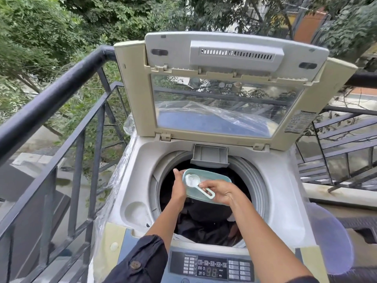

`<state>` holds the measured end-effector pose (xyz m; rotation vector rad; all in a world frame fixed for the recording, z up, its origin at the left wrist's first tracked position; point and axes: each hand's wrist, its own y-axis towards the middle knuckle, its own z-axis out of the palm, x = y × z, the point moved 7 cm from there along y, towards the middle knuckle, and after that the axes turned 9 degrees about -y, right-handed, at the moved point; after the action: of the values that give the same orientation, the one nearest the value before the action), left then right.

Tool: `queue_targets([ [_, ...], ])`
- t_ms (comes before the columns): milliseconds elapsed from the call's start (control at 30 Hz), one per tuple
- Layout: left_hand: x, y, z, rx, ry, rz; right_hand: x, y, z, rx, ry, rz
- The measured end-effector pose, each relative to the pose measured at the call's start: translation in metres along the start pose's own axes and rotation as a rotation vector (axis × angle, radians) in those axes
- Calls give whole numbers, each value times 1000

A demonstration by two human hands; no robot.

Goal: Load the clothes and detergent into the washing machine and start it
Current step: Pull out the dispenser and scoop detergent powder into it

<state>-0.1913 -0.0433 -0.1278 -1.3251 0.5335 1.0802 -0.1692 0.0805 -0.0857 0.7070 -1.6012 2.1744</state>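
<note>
Outdoors, we stand at a top-loading washing machine (289, 203) set on a balcony beside a dark metal railing (51, 103), with green trees (40, 27) beyond it. Its lid (224, 88) is raised upright, the clear window showing the plastic sheet (214, 113) behind it. Dark clothes (204, 223) already lie in the drum (253, 180), filling its lower part. Our left hand (179, 188) grips the left end of a pale teal detergent container (212, 176), fingers curled around its rim, holding it in the air over the drum opening. Our right hand (221, 193) is closed on the handle of a white scoop (199, 184), pinching it between thumb and fingers; the bowl of the scoop sits over the container's left side and carries a heap of white powder (191, 179). Just behind the container, the small grey dispenser tray (210, 156) juts out from the back edge of the tub opening. Near us, the control panel (212, 266) shows lit digits on its display, with rows of buttons on either side. A dark sleeve (142, 262) with a brown button covers our left forearm, while the right forearm is bare.
</note>
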Motion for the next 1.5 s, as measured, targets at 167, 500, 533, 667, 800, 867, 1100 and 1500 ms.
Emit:
queue_targets([
  [167,0,9,5,-13,-3,-29,7,-5,-23,-82,80,-21],
  [500,5,28,9,-27,98,-88,49,-14,-53,-243,239,-151],
  [533,6,28,9,-17,97,-99,54,-13,-56,-276,241,-166],
  [667,10,30,8,-12,108,-134,74,-9,-68,-553,10,-279],
  [800,11,35,5,-22,118,-153,91,-17,-68,-856,-465,-352],
  [867,11,36,2,-34,116,-162,97,-17,-63,-903,-583,-392],
  [1100,8,37,2,-30,110,-149,108,-21,-51,-1018,-840,-525],
  [1500,11,33,4,-37,62,-192,111,-37,-37,-1159,-1022,-864],
])
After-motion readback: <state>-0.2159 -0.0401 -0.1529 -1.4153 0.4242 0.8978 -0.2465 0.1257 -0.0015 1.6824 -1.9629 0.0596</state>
